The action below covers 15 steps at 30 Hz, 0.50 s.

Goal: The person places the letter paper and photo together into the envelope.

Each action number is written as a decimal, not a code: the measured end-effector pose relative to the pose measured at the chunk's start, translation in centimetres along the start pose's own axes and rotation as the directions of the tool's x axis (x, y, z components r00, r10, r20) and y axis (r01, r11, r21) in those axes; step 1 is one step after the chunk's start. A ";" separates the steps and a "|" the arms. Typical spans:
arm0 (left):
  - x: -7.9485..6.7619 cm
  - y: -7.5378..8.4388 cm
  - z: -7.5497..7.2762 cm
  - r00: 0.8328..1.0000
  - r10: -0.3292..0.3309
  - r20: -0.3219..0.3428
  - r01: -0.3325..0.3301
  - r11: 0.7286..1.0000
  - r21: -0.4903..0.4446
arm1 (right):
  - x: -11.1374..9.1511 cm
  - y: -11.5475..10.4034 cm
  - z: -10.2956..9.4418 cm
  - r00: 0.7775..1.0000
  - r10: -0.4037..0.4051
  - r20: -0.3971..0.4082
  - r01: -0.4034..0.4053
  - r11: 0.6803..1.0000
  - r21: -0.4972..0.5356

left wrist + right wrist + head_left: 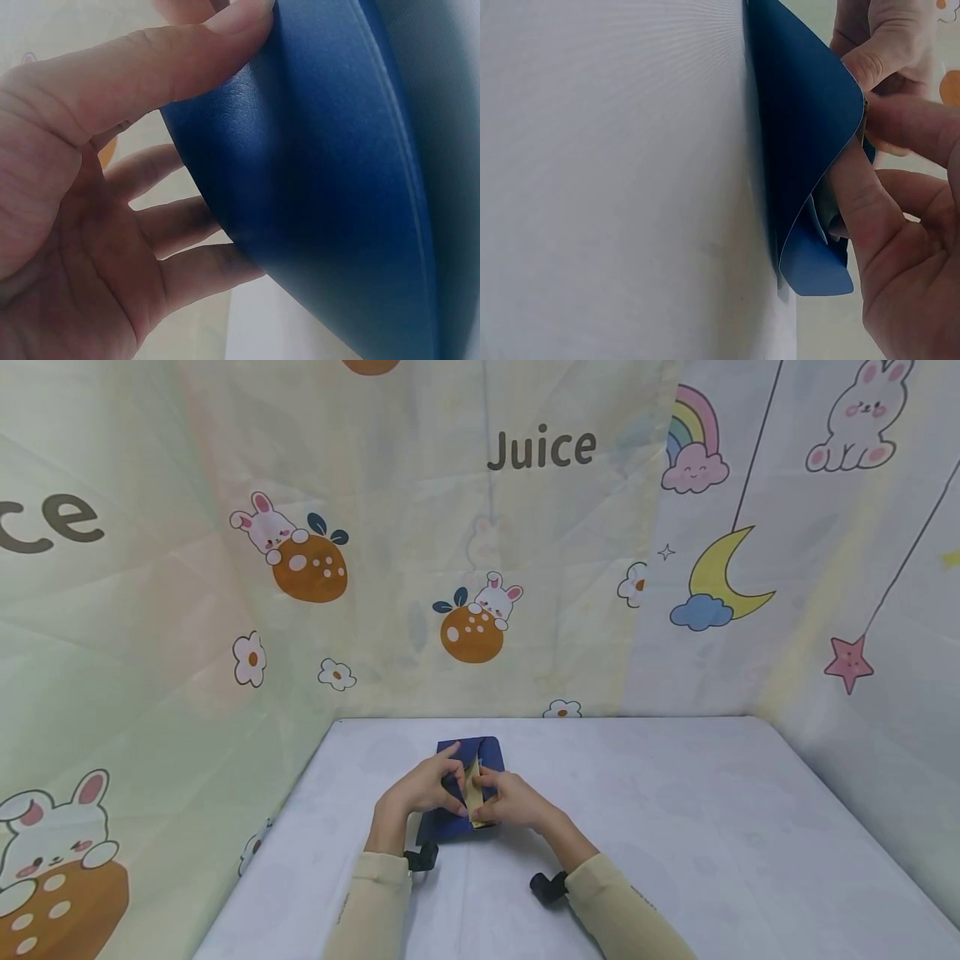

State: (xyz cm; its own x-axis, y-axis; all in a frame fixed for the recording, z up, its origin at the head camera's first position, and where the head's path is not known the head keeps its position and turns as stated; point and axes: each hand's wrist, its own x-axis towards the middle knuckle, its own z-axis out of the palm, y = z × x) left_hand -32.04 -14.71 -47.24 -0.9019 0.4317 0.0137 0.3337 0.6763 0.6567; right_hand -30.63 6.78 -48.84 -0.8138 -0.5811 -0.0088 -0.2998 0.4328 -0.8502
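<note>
A dark blue, leather-like folded pouch (457, 828) lies on the white table, its flaps curving up. From its middle a thin pale yellow piece (475, 789) stands up between the two hands; its kind is too small to tell. My left hand (427, 787) pinches the pouch beside this piece, and in the left wrist view the thumb presses on the blue sheet (315, 165) with the other fingers behind it. My right hand (516, 797) pinches the yellow piece from the right. In the right wrist view, its fingers reach into the fold, partly hidden by the blue flap (810, 97).
The white-covered table (675, 827) extends to both sides of the pouch. Printed cloth walls (405, 527) with rabbits and flowers surround it at the back and sides. Black wrist devices (550, 887) sit by both cream sleeves (626, 906).
</note>
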 end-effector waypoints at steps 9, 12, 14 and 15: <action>0.0 0.0 0.0 1.000 -0.010 0.004 0.010 1.000 -0.002 | 0.0 -0.1 -0.1 1.000 -0.012 0.011 0.012 0.999 -0.049; -0.1 0.1 0.0 1.000 -0.008 0.003 0.008 1.000 -0.003 | -0.1 -0.2 -0.1 1.000 -0.006 0.028 0.007 0.999 -0.036; -0.1 0.1 0.0 1.000 -0.005 0.002 0.005 1.000 -0.006 | -0.1 -0.2 -0.2 1.000 -0.012 0.027 0.013 0.999 -0.043; -0.1 0.2 -0.1 1.000 -0.003 0.002 0.003 1.000 -0.006 | -0.1 -0.2 -0.2 1.000 -0.016 0.023 0.017 0.999 -0.046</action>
State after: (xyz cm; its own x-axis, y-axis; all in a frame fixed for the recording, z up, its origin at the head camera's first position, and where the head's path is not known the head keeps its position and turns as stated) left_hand -31.92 -14.69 -47.09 -0.9024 0.4308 0.0108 0.3296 0.6737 0.6614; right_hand -30.61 6.83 -48.55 -0.7974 -0.6034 -0.0072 -0.3360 0.4538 -0.8253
